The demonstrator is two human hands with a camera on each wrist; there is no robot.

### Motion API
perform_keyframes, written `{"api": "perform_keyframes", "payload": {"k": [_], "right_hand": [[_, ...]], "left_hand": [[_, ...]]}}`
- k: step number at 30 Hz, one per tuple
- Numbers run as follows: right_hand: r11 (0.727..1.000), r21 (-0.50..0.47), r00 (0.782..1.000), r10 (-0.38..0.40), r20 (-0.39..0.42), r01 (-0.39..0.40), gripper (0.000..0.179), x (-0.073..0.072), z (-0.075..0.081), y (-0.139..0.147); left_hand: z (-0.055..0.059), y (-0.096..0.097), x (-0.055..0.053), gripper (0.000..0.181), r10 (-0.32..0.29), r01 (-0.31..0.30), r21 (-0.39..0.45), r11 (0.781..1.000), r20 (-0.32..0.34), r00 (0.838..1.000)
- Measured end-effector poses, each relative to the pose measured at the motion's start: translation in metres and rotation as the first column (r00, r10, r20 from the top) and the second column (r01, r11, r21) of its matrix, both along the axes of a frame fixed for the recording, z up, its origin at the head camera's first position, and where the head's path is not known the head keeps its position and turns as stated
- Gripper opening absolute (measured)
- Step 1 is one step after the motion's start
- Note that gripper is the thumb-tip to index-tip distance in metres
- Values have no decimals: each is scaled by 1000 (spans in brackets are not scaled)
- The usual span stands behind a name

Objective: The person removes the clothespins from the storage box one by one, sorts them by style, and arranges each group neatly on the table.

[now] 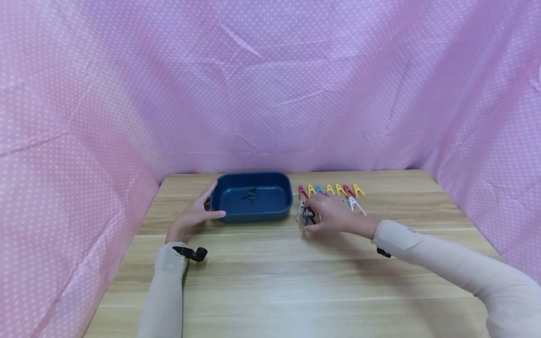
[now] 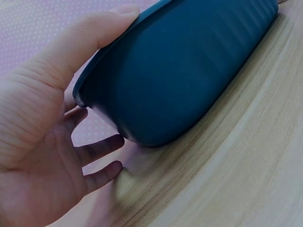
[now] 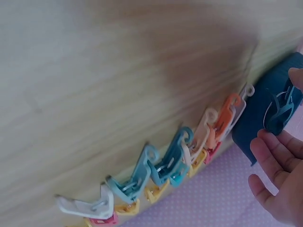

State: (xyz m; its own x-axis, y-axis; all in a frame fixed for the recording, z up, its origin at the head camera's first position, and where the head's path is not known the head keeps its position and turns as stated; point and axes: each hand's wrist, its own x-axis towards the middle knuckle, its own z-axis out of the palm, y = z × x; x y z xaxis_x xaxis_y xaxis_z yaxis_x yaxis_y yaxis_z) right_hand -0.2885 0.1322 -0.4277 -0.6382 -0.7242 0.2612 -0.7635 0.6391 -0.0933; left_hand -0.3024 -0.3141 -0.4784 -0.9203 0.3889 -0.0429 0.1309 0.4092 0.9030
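Note:
A dark blue rectangular basin (image 1: 255,217) stands on the wooden table. My left hand (image 1: 195,215) holds its left end, thumb (image 2: 106,29) on the rim and the other fingers spread around the outside. Inside the basin lies a dark green clothespin (image 1: 251,194). Just right of the basin, my right hand (image 1: 336,213) pinches a dark teal clothespin (image 3: 279,109) between thumb and fingertips. Near that hand is a row of clothespins, among them a white one (image 1: 356,205), a teal one (image 3: 170,158) and an orange one (image 3: 225,118); the hand partly hides this row in the head view.
Farther back runs another row of clothespins, including a yellow one (image 1: 359,190), a blue one (image 1: 319,188) and a red one (image 1: 302,191). A pink dotted cloth (image 1: 270,94) hangs behind and beside the wooden table (image 1: 270,281).

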Motion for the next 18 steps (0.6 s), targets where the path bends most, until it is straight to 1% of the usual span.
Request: {"api": "perform_keyframes", "payload": {"k": [5,8,12,15,18], "right_hand": [[1000,14,998,-14,53,14,56,2,-7,-1],[998,52,999,-23,38,21,57,3,-12,-3],[998,66,999,9,35,-11,53,2,-17,-5],[998,63,998,17,64,-21,52,3,-18,-7],[997,78,996,-1,88,-6,53,4,-20,-8]], "left_hand": [[0,0,0,103,-4,4,5,1000,-6,1000],[1,0,0,103,-9,9,12,1000,-12,1000],[1,0,1,103,-14,15,17,1000,-15,1000],[2,0,2,103,-16,17,22,1000,-14,1000],[2,1,2,103,-17,17,25,1000,-12,1000]]}}
